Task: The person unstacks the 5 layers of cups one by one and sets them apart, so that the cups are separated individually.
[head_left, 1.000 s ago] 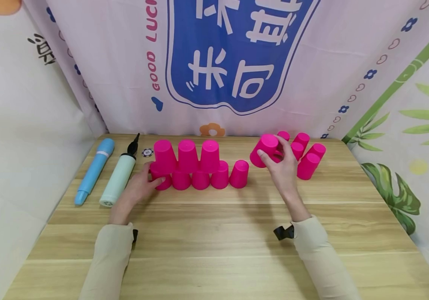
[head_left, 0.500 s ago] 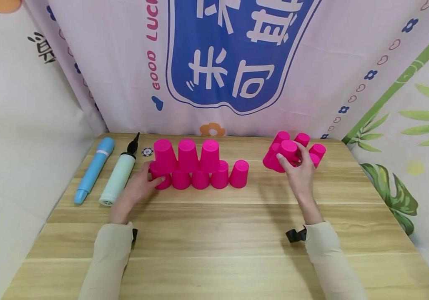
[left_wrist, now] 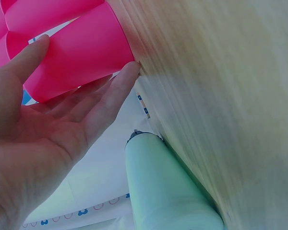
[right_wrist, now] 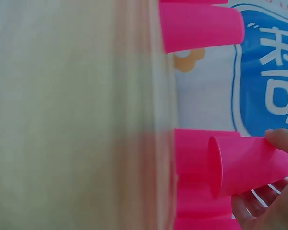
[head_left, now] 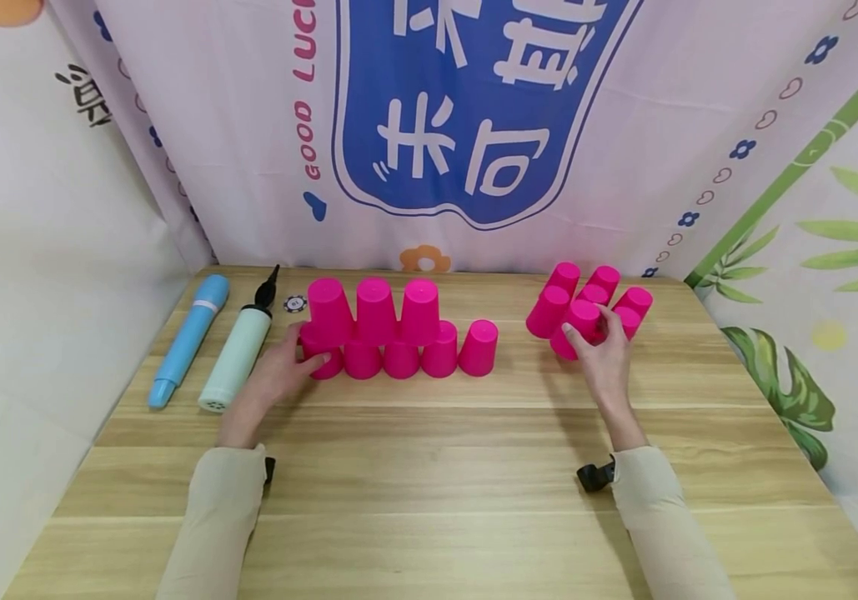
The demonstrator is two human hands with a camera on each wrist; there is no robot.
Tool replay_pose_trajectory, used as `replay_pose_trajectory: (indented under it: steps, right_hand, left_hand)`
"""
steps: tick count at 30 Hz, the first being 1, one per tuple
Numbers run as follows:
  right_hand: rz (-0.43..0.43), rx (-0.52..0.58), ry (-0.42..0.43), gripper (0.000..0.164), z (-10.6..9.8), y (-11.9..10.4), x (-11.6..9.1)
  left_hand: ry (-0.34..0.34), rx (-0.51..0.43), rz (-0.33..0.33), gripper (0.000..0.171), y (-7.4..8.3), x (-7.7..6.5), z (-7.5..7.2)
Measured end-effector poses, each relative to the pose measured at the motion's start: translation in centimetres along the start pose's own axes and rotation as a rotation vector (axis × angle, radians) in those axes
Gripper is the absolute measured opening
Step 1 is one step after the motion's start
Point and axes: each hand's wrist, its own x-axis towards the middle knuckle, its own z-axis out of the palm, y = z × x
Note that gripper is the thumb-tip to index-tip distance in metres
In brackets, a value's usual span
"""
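Pink cups stand upside down in a row with a second row of three cups (head_left: 374, 313) on top. My left hand (head_left: 275, 372) holds the leftmost bottom cup (left_wrist: 84, 50), its thumb on one side and its fingers on the other. The row's rightmost bottom cup (head_left: 479, 350) has nothing on it. Over at the right, my right hand (head_left: 605, 360) grips an inverted cup (right_wrist: 252, 163) between thumb and fingers. That cup is in front of a cluster of inverted cups (head_left: 549, 313), and its rim appears clear of the table in the right wrist view.
Left of the cups lie a pale green hand pump (head_left: 237, 358) with a black nozzle and a blue tube-shaped pump (head_left: 190, 342). A poker chip (head_left: 295, 304) is near the nozzle. A printed cloth (head_left: 248, 167) hangs behind the wooden table (head_left: 429, 483).
My right hand has carried its cup rightward from beside the cluster to the cluster's front, then slightly lower. My left hand and the stacked cups stay put.
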Motion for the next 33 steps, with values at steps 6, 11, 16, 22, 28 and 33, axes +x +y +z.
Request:
replay_pose_trajectory:
  steps: [6, 11, 16, 22, 28, 33]
  right_hand:
    - [0.031, -0.048, -0.003, 0.063, 0.1, 1.1, 0.5]
    - [0.065, -0.084, -0.035, 0.064, 0.0, 1.5, 0.9]
    - [0.085, -0.101, -0.056, 0.062, 0.0, 1.6, 1.1]
    - [0.098, -0.123, -0.076, 0.061, -0.1, 1.7, 1.3]
    - [0.114, -0.143, -0.085, 0.062, 0.0, 1.8, 1.4]
    - [0.115, -0.15, -0.096, 0.062, 0.1, 2.0, 1.5]
  left_hand:
    - [-0.002, -0.007, -0.001, 0.072, 0.0, 0.0, 0.0]
    - [-0.004, -0.014, -0.001, 0.072, -0.1, 0.0, 0.0]
    - [-0.002, -0.016, 0.003, 0.072, 0.0, 0.0, 0.0]
    - [0.003, -0.019, 0.005, 0.071, -0.1, 0.1, 0.0]
    - [-0.002, -0.022, 0.006, 0.072, -0.1, 0.0, 0.0]
    - [-0.002, -0.025, 0.005, 0.072, -0.1, 0.1, 0.1]
